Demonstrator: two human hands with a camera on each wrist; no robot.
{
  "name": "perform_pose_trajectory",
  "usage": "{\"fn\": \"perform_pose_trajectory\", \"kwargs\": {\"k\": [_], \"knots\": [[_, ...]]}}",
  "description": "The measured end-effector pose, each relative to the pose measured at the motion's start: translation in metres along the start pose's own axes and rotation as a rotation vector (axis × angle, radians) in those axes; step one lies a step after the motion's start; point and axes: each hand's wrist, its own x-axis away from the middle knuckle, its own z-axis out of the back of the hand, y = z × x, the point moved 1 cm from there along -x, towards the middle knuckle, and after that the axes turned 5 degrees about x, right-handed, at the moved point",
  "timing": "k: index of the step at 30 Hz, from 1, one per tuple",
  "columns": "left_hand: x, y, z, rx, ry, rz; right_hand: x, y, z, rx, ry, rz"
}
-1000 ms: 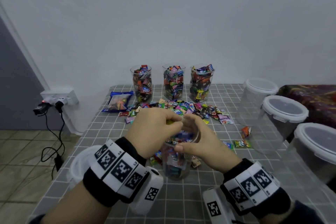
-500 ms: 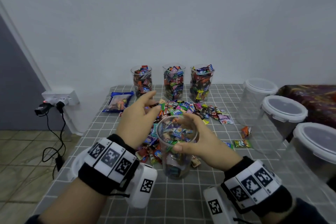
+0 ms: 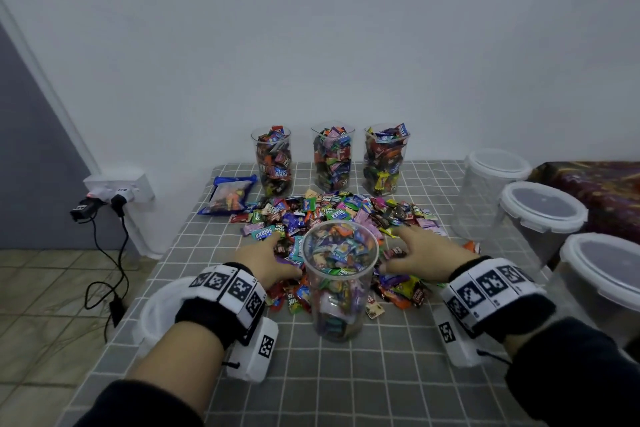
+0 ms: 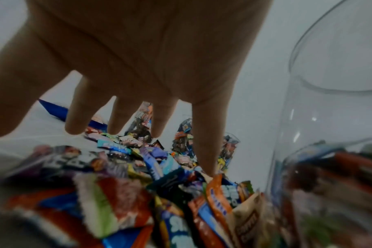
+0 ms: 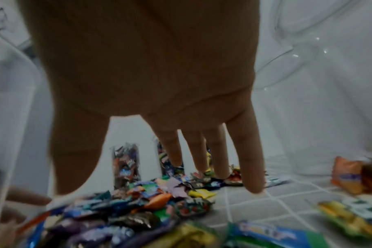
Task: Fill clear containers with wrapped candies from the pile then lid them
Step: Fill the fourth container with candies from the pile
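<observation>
A clear round container (image 3: 339, 284), partly filled with wrapped candies, stands unlidded near the table's front, with nothing holding it. The candy pile (image 3: 332, 215) spreads behind and around it. My left hand (image 3: 268, 255) reaches into the pile just left of the container, fingers (image 4: 204, 142) spread and straight above the wrappers (image 4: 121, 181). On the other side my right hand (image 3: 412, 250) stretches over the candies (image 5: 138, 206), fingers (image 5: 249, 159) straight and spread. The container wall (image 4: 321, 134) fills the right of the left wrist view. Neither hand holds anything.
Three full clear containers (image 3: 332, 158) stand at the back by the wall. Three empty lidded tubs (image 3: 540, 211) line the right edge. A blue candy bag (image 3: 228, 196) lies back left. A white lid (image 3: 156, 312) sits under my left wrist. A wall socket with cables (image 3: 114, 191) is off the table's left.
My right hand let go of the container and moved right over the pile. My left hand left the container's mouth and reached forward into the candies, fingers spread.
</observation>
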Motion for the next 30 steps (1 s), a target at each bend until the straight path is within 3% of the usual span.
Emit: {"fn": "perform_pose_trajectory", "kwargs": {"k": [4, 7, 16, 24, 30], "knots": [[-0.004, -0.003, -0.008, -0.092, -0.115, -0.002, -0.005, 0.004, -0.013, 0.074, -0.159, -0.012], [-0.005, -0.002, -0.012, -0.159, -0.159, -0.007, -0.007, -0.001, -0.023, 0.08, -0.195, 0.012], [-0.001, 0.012, -0.018, -0.233, -0.108, -0.216, -0.012, -0.014, -0.033, 0.223, -0.179, 0.085], [-0.001, 0.02, -0.018, -0.321, -0.032, -0.236, -0.014, -0.022, -0.034, 0.263, -0.092, 0.133], [-0.005, 0.018, -0.019, -0.311, 0.012, -0.176, -0.017, -0.024, -0.033, 0.252, -0.049, 0.138]]}}
